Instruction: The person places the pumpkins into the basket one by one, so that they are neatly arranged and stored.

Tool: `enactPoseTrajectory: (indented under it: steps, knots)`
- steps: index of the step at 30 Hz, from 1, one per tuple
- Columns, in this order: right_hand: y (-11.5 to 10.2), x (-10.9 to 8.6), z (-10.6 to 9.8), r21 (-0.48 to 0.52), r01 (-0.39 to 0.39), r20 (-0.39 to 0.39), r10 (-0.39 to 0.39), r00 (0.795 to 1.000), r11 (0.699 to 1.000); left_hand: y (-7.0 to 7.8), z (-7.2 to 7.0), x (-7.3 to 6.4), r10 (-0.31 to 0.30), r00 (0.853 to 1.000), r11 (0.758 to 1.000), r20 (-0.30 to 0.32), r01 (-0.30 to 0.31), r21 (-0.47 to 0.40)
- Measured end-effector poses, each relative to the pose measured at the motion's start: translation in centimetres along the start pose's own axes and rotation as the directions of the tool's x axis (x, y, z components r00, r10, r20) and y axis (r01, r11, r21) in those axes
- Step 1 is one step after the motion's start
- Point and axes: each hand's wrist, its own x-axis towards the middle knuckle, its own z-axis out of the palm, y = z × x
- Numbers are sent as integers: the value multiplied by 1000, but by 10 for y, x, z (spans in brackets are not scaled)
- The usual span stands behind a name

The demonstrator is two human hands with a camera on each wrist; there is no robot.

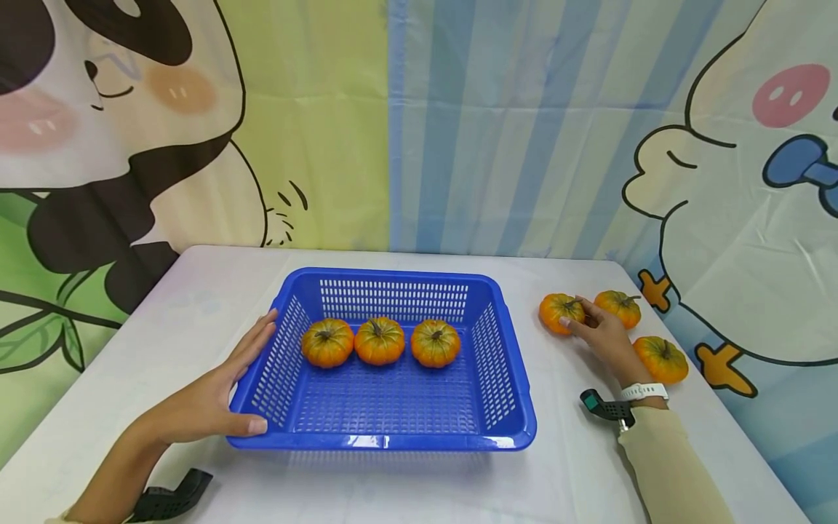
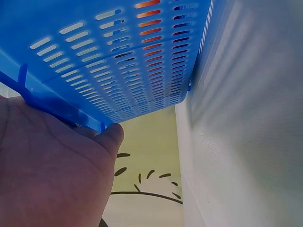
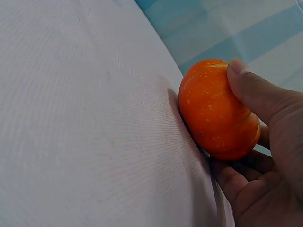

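My left hand [image 1: 208, 402] rests along the left side of a blue plastic basket [image 1: 382, 442]. Its fingers lie straight against the rim and the thumb is over the near left corner. Inside the basket three small orange-green pumpkins [image 1: 380, 342] sit in a row toward the back. To the right of the basket, my right hand [image 1: 605, 342] grips another pumpkin [image 3: 215, 111] right at the table surface. In the right wrist view its thumb presses one side of the pumpkin and the fingers reach round the other.
Two more pumpkins lie close to the right hand: one behind it [image 1: 618, 308] and one beside the wrist [image 1: 661, 359]. A white cloth covers the table [image 1: 445, 487]. Cartoon-printed curtains [image 1: 497, 131] hang along the back and right edges.
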Motion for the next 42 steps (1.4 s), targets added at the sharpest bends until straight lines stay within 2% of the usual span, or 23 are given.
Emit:
enactPoseTrajectory:
  steps: [3,11,17,23,28,34,42]
  knots:
    - [0,-1,0,-5,6,-3,-6,1000,1000,-1,0,0,-12,1000,1000,-3,12,4]
    - [-5,-3,-1,-30,20,10,-20,1000,999,1,0,0,4,1000,1000,2,-4,13]
    - [-14,-5,-1,-49,46,25,-45,999,998,3,1,0,3,1000,1000,-2,-3,-10]
    - [-26,-13,-1,-5,86,28,-86,996,996,-1,3,1,-15,1000,1000,-7,15,1]
    - [-41,-22,-2,47,123,1,-123,992,991,-4,5,3,-27,1000,1000,-10,27,7]
    - [-69,-28,-1,38,240,5,-240,971,970,0,2,1,2,1000,1000,-3,-2,6]
    - [-103,-33,-4,59,383,43,-385,922,922,-3,1,0,-4,1000,1000,-3,4,17]
